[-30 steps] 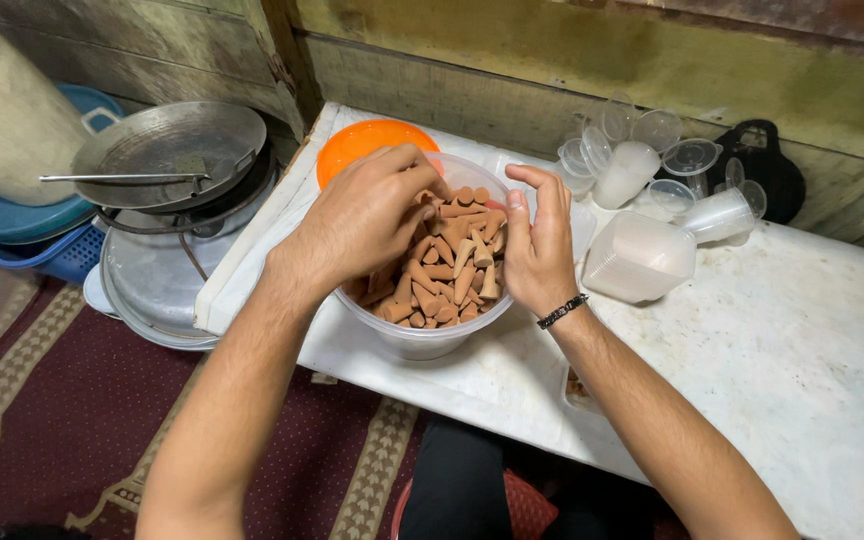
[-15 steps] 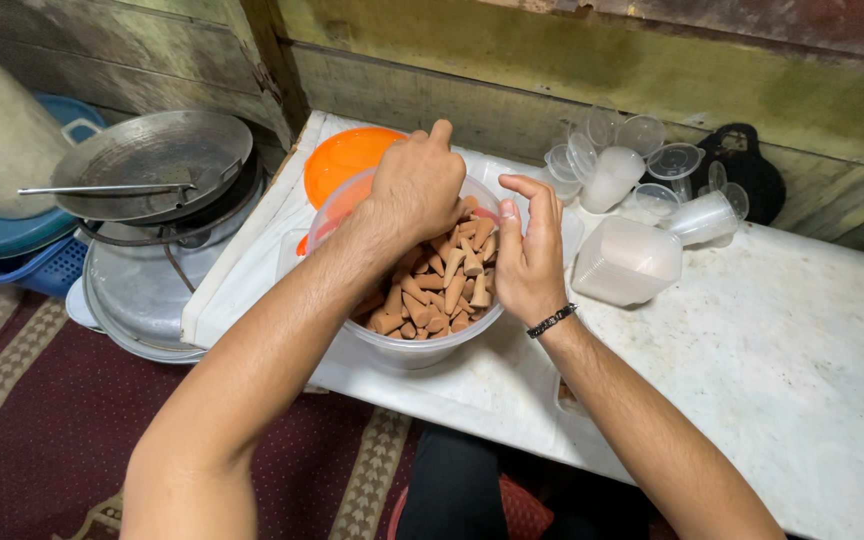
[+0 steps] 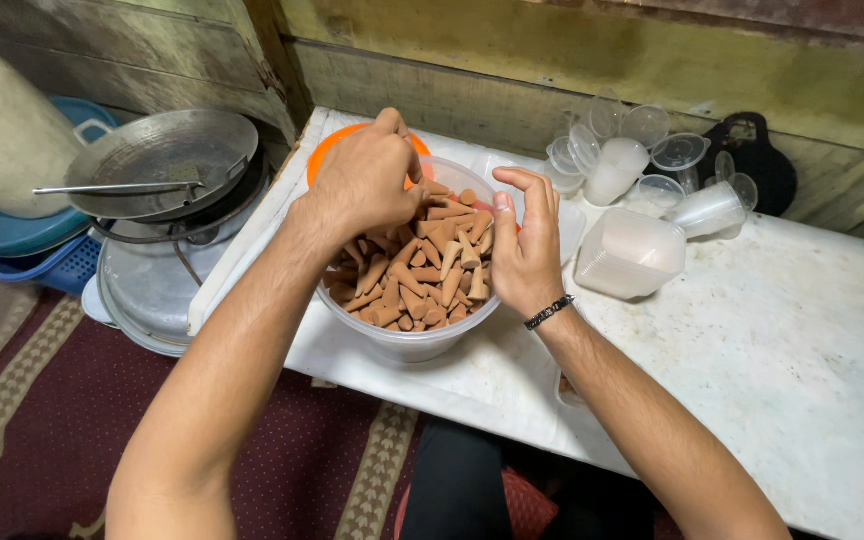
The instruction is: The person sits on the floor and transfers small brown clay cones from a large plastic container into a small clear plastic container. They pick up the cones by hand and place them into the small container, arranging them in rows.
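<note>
Since a second ago the left hand (image 3: 367,180) has lifted from deep in the pile toward the far left edge of the clear plastic bowl (image 3: 407,345), its fingers now curled loosely over the brown cone-shaped pieces (image 3: 422,270); whether it has any pinched underneath cannot be told, since the knuckles hide the fingertips. Meanwhile the right hand (image 3: 527,250) has stayed at the bowl's right rim, edge-on and half open, fingers bent, its palm just beside the heap and gripping nothing that shows. A dark bracelet (image 3: 549,313) sits on that wrist. By the look of it the handling goes on at the top of the heap, and the bowl remains heaped to the brim.

That bowl stands on the near left part of the white worktop (image 3: 802,370). Just behind it an orange lid (image 3: 327,150) peeks out. To the right lies a tipped frosted container (image 3: 632,255), and farther back a cluster of small clear cups (image 3: 642,160). Left of the worktop, metal pans (image 3: 167,165) are stacked above a patterned red rug (image 3: 42,420).
</note>
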